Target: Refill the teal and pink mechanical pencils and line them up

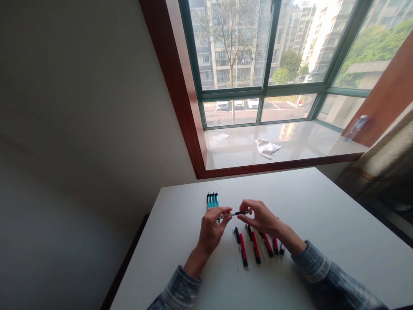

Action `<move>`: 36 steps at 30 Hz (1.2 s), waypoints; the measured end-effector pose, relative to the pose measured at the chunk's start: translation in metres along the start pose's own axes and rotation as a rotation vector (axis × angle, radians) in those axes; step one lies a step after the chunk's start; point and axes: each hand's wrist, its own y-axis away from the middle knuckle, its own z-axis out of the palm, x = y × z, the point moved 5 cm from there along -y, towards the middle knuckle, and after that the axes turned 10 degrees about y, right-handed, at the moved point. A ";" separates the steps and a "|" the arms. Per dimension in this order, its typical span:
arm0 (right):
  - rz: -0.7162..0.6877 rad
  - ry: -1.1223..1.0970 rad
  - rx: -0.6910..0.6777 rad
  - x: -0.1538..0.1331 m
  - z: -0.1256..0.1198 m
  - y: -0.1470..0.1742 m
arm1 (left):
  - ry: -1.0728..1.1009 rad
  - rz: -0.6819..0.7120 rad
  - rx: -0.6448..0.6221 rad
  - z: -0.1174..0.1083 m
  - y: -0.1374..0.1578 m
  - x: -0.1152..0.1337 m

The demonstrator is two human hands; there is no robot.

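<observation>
Above the white table [300,196], both hands are at one slim pen part [238,213], light at one end and black at the other. My left hand [212,226] pinches the light end between thumb and fingers. The black end is between the thumb and fingertips of my right hand [260,216]. Below them lie several red pen barrels [243,247] with black ends, short black pen pieces [237,234] and a thin pale refill [235,254]. My right wrist partly covers the pieces at that side. Beyond my left hand, several blue pens [213,199] lie side by side.
A dark red wooden frame [238,172] edges the window sill behind the table. On the sill lie a crumpled white cloth [267,148] and a flat paper [220,137]; a clear bottle [355,129] stands at its right. A curtain [371,172] hangs at the right.
</observation>
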 end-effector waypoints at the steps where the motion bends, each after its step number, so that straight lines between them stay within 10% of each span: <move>1: 0.004 0.029 0.003 0.000 0.000 0.000 | 0.005 0.001 0.003 0.000 0.000 0.000; 36: 0.016 0.039 0.063 0.007 -0.002 -0.001 | 0.042 -0.015 -0.016 -0.006 -0.001 0.001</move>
